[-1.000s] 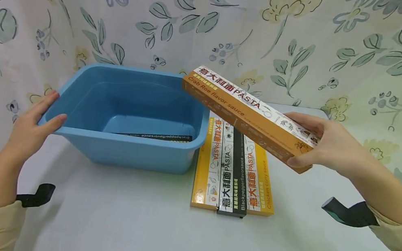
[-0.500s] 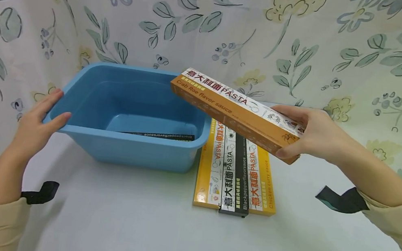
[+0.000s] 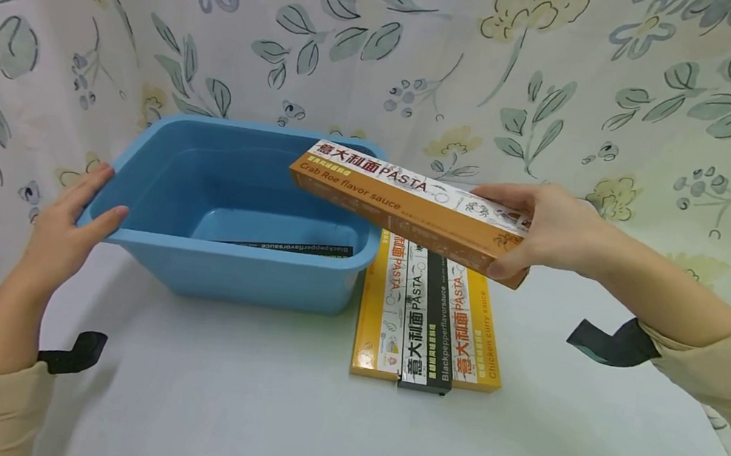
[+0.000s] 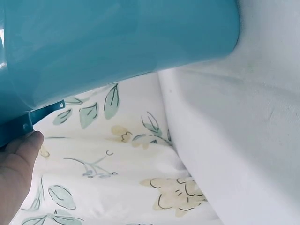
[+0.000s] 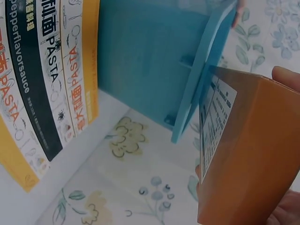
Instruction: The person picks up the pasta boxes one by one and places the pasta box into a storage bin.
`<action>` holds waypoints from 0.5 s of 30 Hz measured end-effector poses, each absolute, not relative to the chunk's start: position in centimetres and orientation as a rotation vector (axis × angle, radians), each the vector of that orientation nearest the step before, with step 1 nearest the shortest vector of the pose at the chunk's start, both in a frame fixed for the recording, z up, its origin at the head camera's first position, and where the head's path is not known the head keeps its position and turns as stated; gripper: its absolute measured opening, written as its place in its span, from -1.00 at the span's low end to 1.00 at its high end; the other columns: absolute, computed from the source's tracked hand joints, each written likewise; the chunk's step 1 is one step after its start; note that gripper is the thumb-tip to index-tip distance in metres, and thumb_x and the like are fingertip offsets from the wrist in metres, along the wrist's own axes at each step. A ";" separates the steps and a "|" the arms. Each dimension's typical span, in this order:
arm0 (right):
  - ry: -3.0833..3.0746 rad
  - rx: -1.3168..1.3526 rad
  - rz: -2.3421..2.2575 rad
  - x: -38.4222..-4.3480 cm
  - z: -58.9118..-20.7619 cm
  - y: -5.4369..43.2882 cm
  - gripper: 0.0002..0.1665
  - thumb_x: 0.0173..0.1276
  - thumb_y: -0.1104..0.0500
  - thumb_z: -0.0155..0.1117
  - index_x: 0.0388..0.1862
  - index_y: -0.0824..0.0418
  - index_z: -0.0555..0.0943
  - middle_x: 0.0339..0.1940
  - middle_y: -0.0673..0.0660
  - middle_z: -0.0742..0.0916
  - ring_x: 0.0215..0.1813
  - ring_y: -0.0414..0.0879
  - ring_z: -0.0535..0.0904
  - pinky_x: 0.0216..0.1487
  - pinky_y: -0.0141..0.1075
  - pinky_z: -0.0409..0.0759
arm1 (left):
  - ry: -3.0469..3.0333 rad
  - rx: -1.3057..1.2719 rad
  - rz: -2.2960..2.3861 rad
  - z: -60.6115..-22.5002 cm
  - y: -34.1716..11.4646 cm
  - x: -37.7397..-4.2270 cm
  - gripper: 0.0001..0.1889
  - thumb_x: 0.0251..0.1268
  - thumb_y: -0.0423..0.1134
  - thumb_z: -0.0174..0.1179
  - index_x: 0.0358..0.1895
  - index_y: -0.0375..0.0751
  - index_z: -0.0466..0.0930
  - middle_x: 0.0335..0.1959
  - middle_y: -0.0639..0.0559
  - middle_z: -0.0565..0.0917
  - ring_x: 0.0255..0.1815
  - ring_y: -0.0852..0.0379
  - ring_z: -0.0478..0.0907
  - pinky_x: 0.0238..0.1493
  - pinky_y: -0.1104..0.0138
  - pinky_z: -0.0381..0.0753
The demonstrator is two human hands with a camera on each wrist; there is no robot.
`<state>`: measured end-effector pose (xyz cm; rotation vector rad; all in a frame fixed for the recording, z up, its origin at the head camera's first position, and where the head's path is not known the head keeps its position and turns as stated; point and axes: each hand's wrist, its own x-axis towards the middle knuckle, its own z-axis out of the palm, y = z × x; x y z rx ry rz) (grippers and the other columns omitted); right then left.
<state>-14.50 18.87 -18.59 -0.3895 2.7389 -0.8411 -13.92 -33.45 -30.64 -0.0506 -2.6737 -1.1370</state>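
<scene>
My right hand (image 3: 549, 229) grips the near right end of an orange crab roe pasta box (image 3: 401, 206), thumb in front and fingers behind. Tilted, the box slopes down to the right, its left end over the opening of a blue plastic tub (image 3: 260, 280). In the right wrist view the box's orange end (image 5: 253, 150) fills the right side. My left hand (image 3: 68, 223) holds the tub's left rim; in the left wrist view fingers (image 4: 30, 147) are at the rim's underside. Inside the tub lies a black pepper pasta box (image 3: 316, 249), mostly hidden by the front wall.
Right of the tub, a black pasta box (image 3: 429, 339) lies raised between yellow pasta boxes (image 3: 374, 348) (image 3: 482, 344) on the white table (image 3: 241, 393). A floral curtain (image 3: 450, 58) hangs behind the table.
My right hand has carried the orange pasta box leftward, so its left end now reaches farther over the tub and sits lower. The left hand keeps its hold on the rim.
</scene>
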 end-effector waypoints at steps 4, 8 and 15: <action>2.714 -0.401 -0.842 -14.7 -18.3 18.4 0.10 -0.18 0.25 0.60 0.44 0.13 0.36 0.17 0.19 0.61 -0.05 0.07 0.49 -0.16 -0.18 0.50 | -2.670 -0.058 -1.129 -30.5 -33.4 -13.9 -0.27 0.46 -0.03 -0.05 0.58 -0.03 -0.14 0.58 -0.09 -0.15 0.50 -0.44 -0.23 0.17 -0.50 -0.17; 2.713 -0.423 -0.803 -15.1 -17.8 17.7 0.08 -0.18 0.23 0.60 0.42 0.12 0.38 0.15 0.17 0.63 -0.05 0.06 0.50 -0.14 -0.17 0.49 | -2.668 -0.059 -1.134 -30.6 -33.4 -13.9 -0.27 0.45 -0.03 -0.05 0.58 -0.03 -0.14 0.59 -0.08 -0.16 0.50 -0.45 -0.23 0.16 -0.50 -0.17; 2.680 -0.484 -0.787 -15.5 -17.2 16.1 0.04 -0.17 0.24 0.56 0.40 0.16 0.39 0.14 0.15 0.63 -0.02 0.07 0.51 -0.06 -0.13 0.51 | -2.669 -0.069 -1.151 -30.8 -33.6 -14.1 -0.27 0.45 -0.05 -0.05 0.58 -0.03 -0.15 0.59 -0.07 -0.16 0.51 -0.42 -0.25 0.17 -0.50 -0.19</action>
